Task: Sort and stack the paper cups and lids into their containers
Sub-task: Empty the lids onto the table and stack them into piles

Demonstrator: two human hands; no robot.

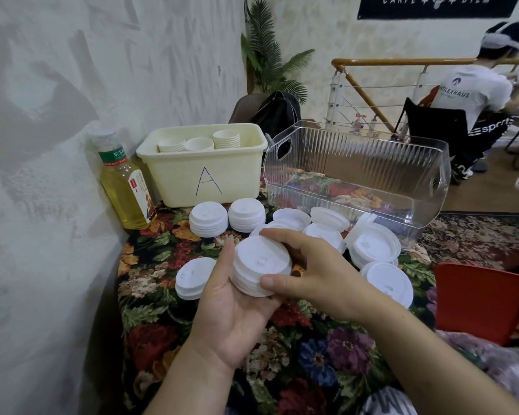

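Observation:
A stack of white lids point(261, 265) is cradled in my left hand point(231, 310), palm up, over the floral table. My right hand point(315, 271) grips the same stack from the right, thumb in front and fingers over its far edge. Three more lid stacks stand on the cloth: one at the left point(192, 280) and two near the bin point(208, 218) point(246, 214). Loose lids point(372, 244) lie scattered to the right. The cream bin marked A point(204, 163) holds stacked paper cups point(226, 138). The clear plastic container point(354, 172) beside it has nothing in it.
A bottle of yellow drink point(123, 181) stands against the wall at the left. A red chair point(480, 301) sits off the table's right edge. Behind are a backpack point(277, 112), a plant, a stair railing and a seated person point(474, 94).

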